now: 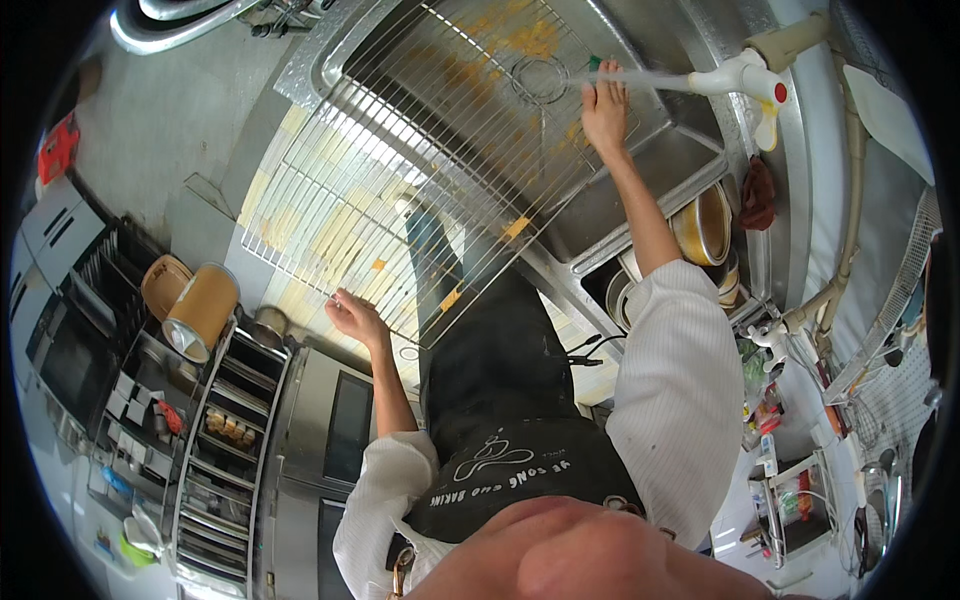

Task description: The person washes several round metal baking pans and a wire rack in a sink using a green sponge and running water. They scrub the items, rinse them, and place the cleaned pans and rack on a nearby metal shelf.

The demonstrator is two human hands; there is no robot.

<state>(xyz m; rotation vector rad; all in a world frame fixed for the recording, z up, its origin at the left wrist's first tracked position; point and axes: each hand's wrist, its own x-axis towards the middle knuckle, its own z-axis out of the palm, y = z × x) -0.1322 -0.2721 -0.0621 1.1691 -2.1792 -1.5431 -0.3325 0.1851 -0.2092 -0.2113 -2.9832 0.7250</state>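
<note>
A large wire cooling rack [330,180] slants from the sink [690,160] out over its near edge, toward my body. My left hand [358,318] is closed on the rack's near-left edge. Over the sink, my right hand [605,115] reaches to the rack's right side with its fingers stretched out. A water stream [650,80] from a white tap [738,78] runs across its fingers. A small green thing [595,62] shows at the fingertips; whether they press on it I cannot tell. Orange scraps [516,228] cling to the rack, and more orange residue lies in the sink.
Round metal tins [702,225] stand below the sink's right side. A dark red cloth [757,194] hangs at the sink's right rim. To the left are a tray rack [225,430] and a tan cylindrical container [203,308]. Pipes [848,200] run along the right wall.
</note>
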